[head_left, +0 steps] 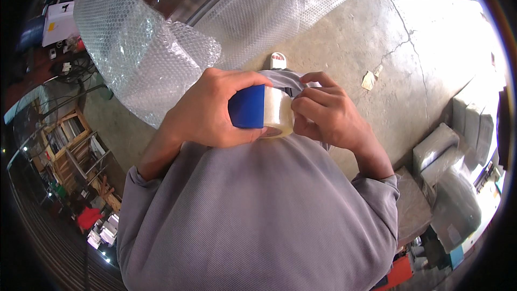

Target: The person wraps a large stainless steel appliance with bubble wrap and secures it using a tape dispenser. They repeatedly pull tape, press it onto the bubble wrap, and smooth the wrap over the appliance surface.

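In front of my waist, my left hand (212, 110) is wrapped around a blue tape dispenser (246, 109), thumb below and fingers above. A wide roll of clear packing tape (278, 109) sits against the blue part and faces right. My right hand (329, 112) is closed, with bent fingers pressed to the right edge of the tape roll. Its index finger is raised a little above the others. Whether a loose tape end is between these fingertips is hidden.
A long sheet of bubble wrap (177, 56) spreads ahead and to the left. Wrapped packages (449, 205) are stacked at the right. A wooden rack (67, 132) stands far left. Scraps of paper (369, 80) lie on the cracked concrete floor (344, 37).
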The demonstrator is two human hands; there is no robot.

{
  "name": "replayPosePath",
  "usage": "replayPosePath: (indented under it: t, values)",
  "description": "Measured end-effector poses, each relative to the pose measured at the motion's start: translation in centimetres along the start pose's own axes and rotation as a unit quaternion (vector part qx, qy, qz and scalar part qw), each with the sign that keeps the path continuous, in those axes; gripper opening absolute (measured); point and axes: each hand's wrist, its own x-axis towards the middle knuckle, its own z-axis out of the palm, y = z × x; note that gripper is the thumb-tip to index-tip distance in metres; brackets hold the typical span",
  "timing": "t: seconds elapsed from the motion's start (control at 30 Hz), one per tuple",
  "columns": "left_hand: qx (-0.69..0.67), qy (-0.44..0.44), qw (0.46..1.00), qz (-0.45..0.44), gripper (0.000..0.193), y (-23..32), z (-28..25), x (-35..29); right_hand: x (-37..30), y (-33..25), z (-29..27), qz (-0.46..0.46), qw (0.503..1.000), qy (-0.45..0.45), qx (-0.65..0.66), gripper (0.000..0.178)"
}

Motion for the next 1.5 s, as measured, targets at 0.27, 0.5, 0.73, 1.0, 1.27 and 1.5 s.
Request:
replayPosePath:
  t: [0.27,0.5,0.73,1.0,1.27,1.5]
  values:
    - [0.007,0.012,0.999,0.036,0.059,-0.5,-0.1,-0.8,-1.1,1.0,0.1,0.074,0.997,0.036,-0.011,0.020]
    - [-0.002,0.050,0.997,0.061,0.060,-1.0,-0.7,-1.4,-1.3,-0.9,0.5,0.060,0.996,0.067,0.002,0.029]
    - [0.021,0.027,0.998,0.053,0.063,-0.4,-0.6,-1.3,-0.4,-2.6,0.1,0.028,0.988,-0.018,-0.151,0.020]
    - [0.028,0.038,0.998,0.044,0.059,0.4,-0.1,-1.1,0.0,-2.0,-0.1,0.000,0.989,-0.024,-0.147,0.019]
    - [0.025,0.029,0.998,0.048,0.061,0.0,-0.1,-1.5,0.4,-0.5,-0.3,-0.038,0.997,-0.007,-0.065,0.025]
    - [0.034,0.016,0.996,0.084,0.065,-1.3,-0.5,-1.7,0.4,-0.7,0.3,-0.019,0.999,0.015,-0.034,0.026]
